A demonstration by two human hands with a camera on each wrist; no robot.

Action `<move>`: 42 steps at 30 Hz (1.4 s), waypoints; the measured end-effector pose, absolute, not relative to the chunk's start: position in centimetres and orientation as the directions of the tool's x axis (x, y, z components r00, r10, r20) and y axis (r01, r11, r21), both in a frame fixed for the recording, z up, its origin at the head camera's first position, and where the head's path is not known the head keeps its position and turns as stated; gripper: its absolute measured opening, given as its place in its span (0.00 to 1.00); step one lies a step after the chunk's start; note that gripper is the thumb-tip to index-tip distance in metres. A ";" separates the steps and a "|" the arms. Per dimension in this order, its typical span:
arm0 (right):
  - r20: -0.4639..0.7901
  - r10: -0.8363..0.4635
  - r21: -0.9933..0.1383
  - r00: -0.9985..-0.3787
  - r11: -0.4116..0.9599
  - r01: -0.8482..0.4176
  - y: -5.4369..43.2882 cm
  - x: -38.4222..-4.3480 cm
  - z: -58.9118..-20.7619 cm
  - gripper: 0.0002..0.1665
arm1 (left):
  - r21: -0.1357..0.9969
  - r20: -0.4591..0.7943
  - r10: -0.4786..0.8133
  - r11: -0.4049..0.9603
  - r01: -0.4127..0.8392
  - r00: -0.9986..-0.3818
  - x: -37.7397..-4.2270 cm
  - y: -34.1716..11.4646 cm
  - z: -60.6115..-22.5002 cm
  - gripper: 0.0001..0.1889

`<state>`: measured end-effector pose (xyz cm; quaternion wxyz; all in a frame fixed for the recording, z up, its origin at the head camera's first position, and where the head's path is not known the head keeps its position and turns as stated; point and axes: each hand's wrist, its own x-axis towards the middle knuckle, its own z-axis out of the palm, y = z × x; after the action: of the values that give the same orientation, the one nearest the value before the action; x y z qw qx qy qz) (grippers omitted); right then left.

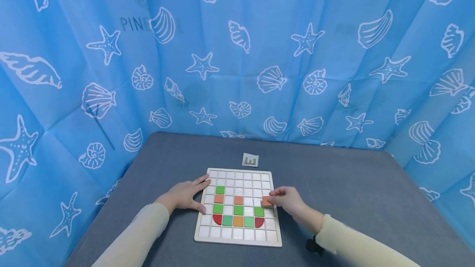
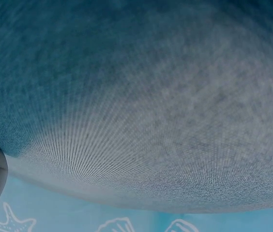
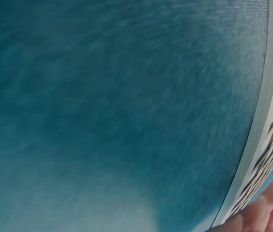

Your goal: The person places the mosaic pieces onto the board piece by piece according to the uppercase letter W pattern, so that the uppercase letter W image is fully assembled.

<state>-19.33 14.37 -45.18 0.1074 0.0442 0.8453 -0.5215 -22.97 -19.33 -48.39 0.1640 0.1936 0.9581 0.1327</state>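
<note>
A white grid board (image 1: 240, 237) with a light wooden rim lies on the grey table. Green, orange and red tiles fill some of its squares, among them a green tile (image 1: 259, 211) at the right and a red rounded tile (image 1: 217, 219) low on the left. My right hand (image 1: 291, 202) pinches an orange tile (image 1: 266, 201) over the board's right side, just above that green tile. In the right wrist view its fingers (image 3: 257, 212) show at the lower right corner. My left hand (image 1: 183, 195) rests on the board's left edge with fingers spread.
A small pattern card (image 1: 250, 160) lies behind the board. Blue curtains (image 1: 237, 61) with white shells and starfish hang behind and beside the grey table (image 1: 334, 176). A small black object (image 1: 314, 246) sits by the right wrist.
</note>
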 end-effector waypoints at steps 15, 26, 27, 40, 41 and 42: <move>-0.203 0.001 -0.852 -0.979 0.492 0.177 12.4 -20.0 -46.1 0.04 | 0.315 -0.266 0.420 0.889 0.334 -0.868 -22.9 -19.3 -48.1 0.55; -0.188 0.000 -0.823 -0.982 0.546 0.157 12.1 -20.1 -46.3 0.04 | 0.320 -0.263 0.430 0.883 0.342 -0.864 -22.8 -19.2 -47.9 0.53; -0.192 -0.003 -0.822 -0.981 0.547 0.159 12.2 -20.1 -46.3 0.04 | 0.320 -0.265 0.429 0.884 0.340 -0.864 -22.8 -19.3 -47.9 0.53; -0.230 -0.058 -0.804 -0.971 0.573 0.156 14.6 -19.7 -44.1 0.06 | 0.324 -0.273 0.423 0.886 0.331 -0.864 -22.7 -19.1 -47.8 0.54; -0.243 -0.084 -0.799 -0.966 0.583 0.150 15.0 -19.8 -43.8 0.07 | 0.325 -0.273 0.423 0.886 0.331 -0.864 -22.8 -19.2 -47.9 0.54; -0.256 -0.119 -0.799 -0.959 0.585 0.140 15.4 -19.8 -43.5 0.07 | 0.325 -0.272 0.422 0.886 0.331 -0.865 -22.8 -19.2 -47.9 0.54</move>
<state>-19.79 15.44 -43.51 0.1425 0.0060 0.8787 -0.4556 -22.80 -19.23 -47.89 0.1701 0.1968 0.9561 0.1347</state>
